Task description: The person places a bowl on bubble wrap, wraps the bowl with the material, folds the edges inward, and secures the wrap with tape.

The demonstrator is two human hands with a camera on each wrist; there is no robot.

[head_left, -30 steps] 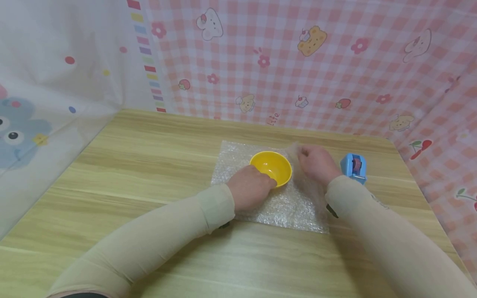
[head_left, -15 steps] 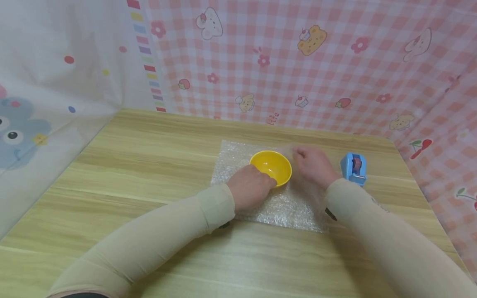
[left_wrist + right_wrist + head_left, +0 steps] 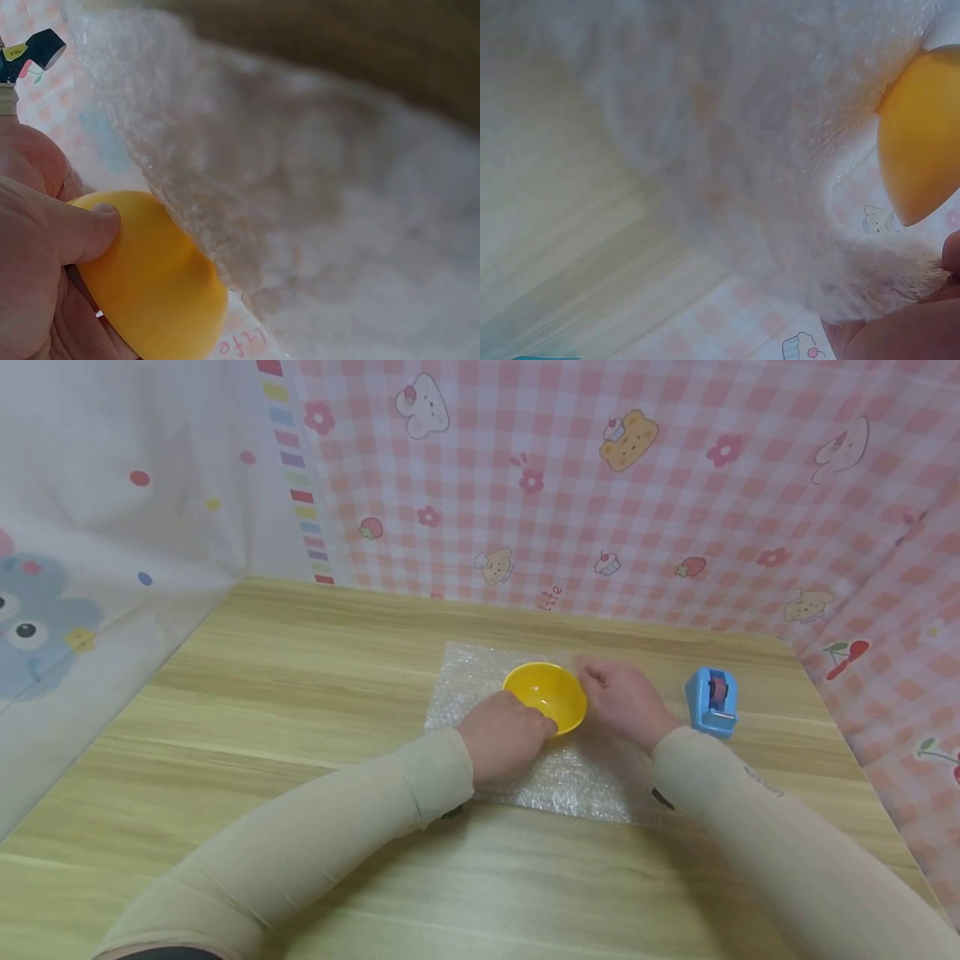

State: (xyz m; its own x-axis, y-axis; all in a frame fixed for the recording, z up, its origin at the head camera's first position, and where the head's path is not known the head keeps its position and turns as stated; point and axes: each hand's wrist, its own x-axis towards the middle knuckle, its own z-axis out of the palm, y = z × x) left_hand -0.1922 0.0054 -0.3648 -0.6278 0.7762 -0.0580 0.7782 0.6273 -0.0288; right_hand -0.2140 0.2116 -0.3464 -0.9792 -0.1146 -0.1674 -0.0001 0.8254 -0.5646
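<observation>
A yellow bowl (image 3: 553,692) stands upright on a sheet of bubble wrap (image 3: 555,789). My left hand (image 3: 504,739) grips the bowl's near left rim; the left wrist view shows the thumb on the outer wall of the bowl (image 3: 161,277). Just right of the bowl, my right hand (image 3: 626,703) pinches the right part of the sheet, lifted off the table. In the right wrist view the raised bubble wrap (image 3: 727,150) runs down to the fingers of my right hand (image 3: 907,330), beside the bowl (image 3: 922,135).
A blue tape dispenser (image 3: 711,702) stands on the wooden table (image 3: 300,677), right of my right hand. Behind the table hangs a pink checked cloth (image 3: 570,510), with a white printed cloth (image 3: 172,427) at the left.
My right hand has moved left, closer to the bowl, drawing the lifted side of the bubble wrap with it. My left hand and the bowl have stayed in place.
</observation>
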